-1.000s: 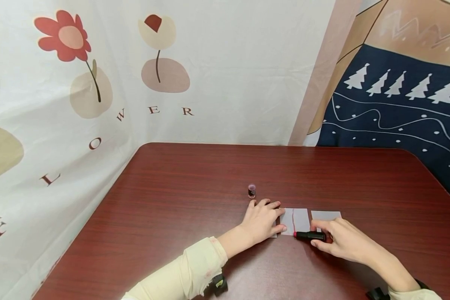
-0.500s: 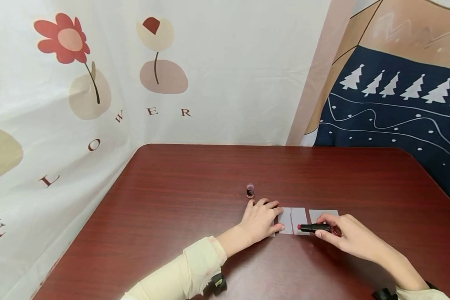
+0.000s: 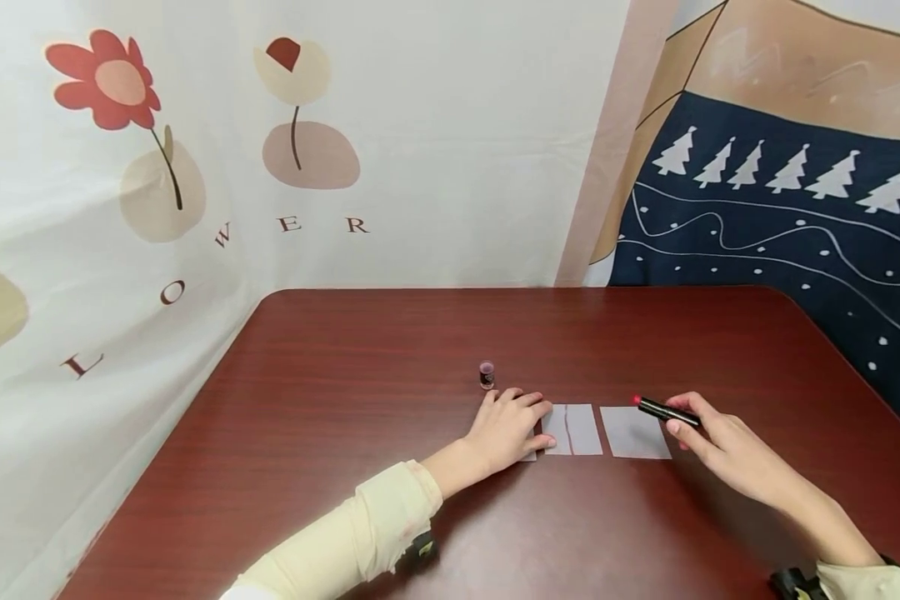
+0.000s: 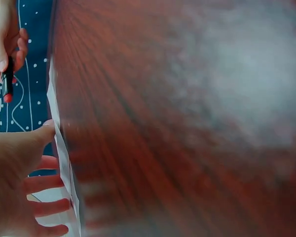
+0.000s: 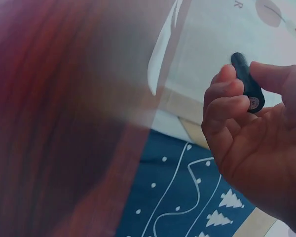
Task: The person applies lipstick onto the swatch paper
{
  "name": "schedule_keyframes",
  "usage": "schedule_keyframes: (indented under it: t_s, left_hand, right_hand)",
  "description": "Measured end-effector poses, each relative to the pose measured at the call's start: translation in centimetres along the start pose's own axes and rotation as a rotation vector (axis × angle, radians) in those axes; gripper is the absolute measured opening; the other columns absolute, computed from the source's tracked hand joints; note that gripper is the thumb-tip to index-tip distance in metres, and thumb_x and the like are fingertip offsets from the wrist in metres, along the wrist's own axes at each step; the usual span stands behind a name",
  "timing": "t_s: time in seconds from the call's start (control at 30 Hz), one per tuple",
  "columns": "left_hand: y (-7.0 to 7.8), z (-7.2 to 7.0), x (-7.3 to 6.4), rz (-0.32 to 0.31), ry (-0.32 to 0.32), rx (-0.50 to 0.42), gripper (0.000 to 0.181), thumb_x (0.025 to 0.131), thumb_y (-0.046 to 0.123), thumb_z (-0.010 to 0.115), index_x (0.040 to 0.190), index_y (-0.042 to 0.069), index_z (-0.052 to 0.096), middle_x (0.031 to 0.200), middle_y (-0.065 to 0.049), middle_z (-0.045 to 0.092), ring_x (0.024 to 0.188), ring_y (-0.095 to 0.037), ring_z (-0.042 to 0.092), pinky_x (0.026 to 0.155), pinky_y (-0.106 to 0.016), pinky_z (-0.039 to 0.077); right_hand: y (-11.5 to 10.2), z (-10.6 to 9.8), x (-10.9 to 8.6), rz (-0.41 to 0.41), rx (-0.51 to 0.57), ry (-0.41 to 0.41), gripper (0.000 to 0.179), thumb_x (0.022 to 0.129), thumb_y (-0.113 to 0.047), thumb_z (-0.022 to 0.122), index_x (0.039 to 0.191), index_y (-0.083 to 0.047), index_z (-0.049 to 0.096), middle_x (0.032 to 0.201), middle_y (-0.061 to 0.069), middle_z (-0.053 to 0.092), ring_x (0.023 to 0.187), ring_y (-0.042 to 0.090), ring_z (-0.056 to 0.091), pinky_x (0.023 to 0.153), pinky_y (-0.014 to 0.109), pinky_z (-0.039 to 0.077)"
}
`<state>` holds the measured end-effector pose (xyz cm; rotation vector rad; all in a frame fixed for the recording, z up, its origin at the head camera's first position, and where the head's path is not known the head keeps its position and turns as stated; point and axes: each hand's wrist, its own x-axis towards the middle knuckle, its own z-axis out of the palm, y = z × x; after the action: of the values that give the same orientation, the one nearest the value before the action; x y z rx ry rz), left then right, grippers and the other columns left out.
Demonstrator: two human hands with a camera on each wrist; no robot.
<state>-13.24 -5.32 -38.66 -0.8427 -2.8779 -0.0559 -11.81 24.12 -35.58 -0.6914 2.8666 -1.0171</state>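
My right hand (image 3: 742, 457) pinches a black lipstick (image 3: 667, 412) between thumb and fingers, its red tip pointing left, held above the right-hand paper slip (image 3: 630, 435). That slip looks unmarked. Beside it lies another white slip (image 3: 585, 432) with a wavy red line running down it. My left hand (image 3: 502, 432) rests with spread fingers at this slip's left edge, over a third slip (image 3: 529, 457) that is mostly covered. In the right wrist view the round base of the lipstick (image 5: 249, 89) shows. The left wrist view shows my left hand (image 4: 15, 173) against the paper edges.
A small see-through cap-like piece with a dark label (image 3: 487, 375) stands just beyond my left fingertips. The reddish-brown wooden table (image 3: 375, 350) reaches back to a white printed curtain (image 3: 450, 150) and a navy tree-patterned cloth (image 3: 765, 225).
My right hand has lifted the lipstick off the lined slip and carried it right, over the right-hand slip. My left hand stays in place on the papers. The view has shifted slightly.
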Motion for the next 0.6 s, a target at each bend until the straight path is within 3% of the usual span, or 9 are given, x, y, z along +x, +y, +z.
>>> schedule_keyframes:
  t_s: [0.13,0.27,0.5,0.6]
  left_hand:
    - [-0.1,-0.1,0.2,0.02,0.072,0.002,0.045,0.09,0.048,0.054,0.125,0.021,0.06,0.125,0.002,0.058,0.123,-0.023,0.044,0.093,-0.046,0.038]
    - [0.2,-0.3,0.4,0.055,0.132,0.026,0.042,0.091,0.047,0.053,0.122,0.02,0.062,0.125,0.003,0.058,0.124,-0.023,0.042,0.095,-0.046,0.036]
    - [2.0,-0.7,1.7,0.094,0.111,0.087,0.044,0.09,0.052,0.052,0.118,0.021,0.065,0.124,0.005,0.058,0.123,-0.021,0.041,0.095,-0.044,0.035]
    - [3.1,-0.7,2.2,0.11,0.084,0.085,0.045,0.09,0.052,0.051,0.119,0.02,0.065,0.125,0.004,0.058,0.123,-0.021,0.041,0.096,-0.044,0.034]
  right_hand:
    - [0.7,-0.7,-0.3,0.053,-0.042,-0.019,0.026,0.097,-0.021,0.05,0.118,-0.004,0.052,0.076,0.001,0.05,0.062,0.008,0.04,0.052,0.027,0.031]
    - [1.5,-1.0,-0.5,0.074,-0.045,-0.036,0.031,0.098,-0.021,0.049,0.121,-0.002,0.052,0.094,0.006,0.059,0.074,0.013,0.046,0.059,0.028,0.035]
    - [2.6,-1.4,-0.8,0.102,0.306,-0.072,0.033,0.101,-0.018,0.039,0.125,0.005,0.044,0.072,0.011,0.043,0.048,0.016,0.037,0.041,0.028,0.034]
    - [2.9,-1.5,-1.0,0.079,0.35,-0.048,0.033,0.102,-0.016,0.037,0.122,0.008,0.047,0.076,0.014,0.045,0.053,0.018,0.042,0.042,0.028,0.038]
